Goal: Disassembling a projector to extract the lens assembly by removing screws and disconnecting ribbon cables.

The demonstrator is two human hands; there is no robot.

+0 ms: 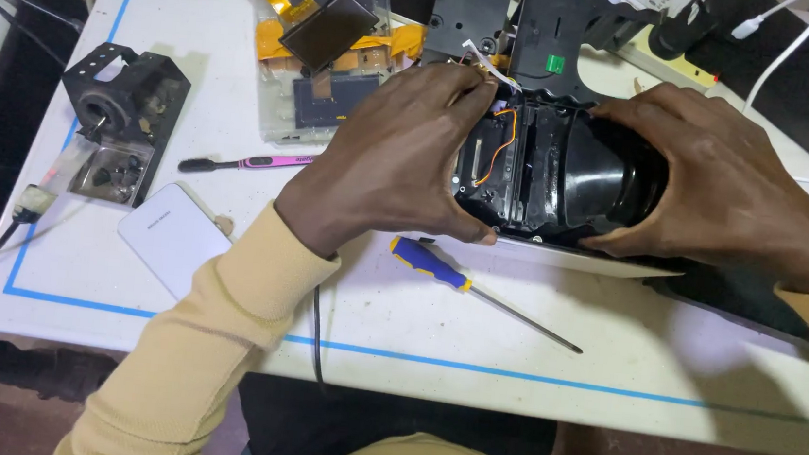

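White table (220, 324) with a blue tape border, dark floor around it. Centre: black housing (565, 178), opened, orange wire showing, lying on a white sheet. Left hand (395, 163) in a closed grip on its open end, fingertips at the wires; right hand (721, 182) clamped over the rounded end, steadying it. Nearby: blue-yellow screwdriver (431, 264), white slab (174, 237), pink brush (254, 163), black bracket (122, 105). One small green label (555, 64) on a black part behind.
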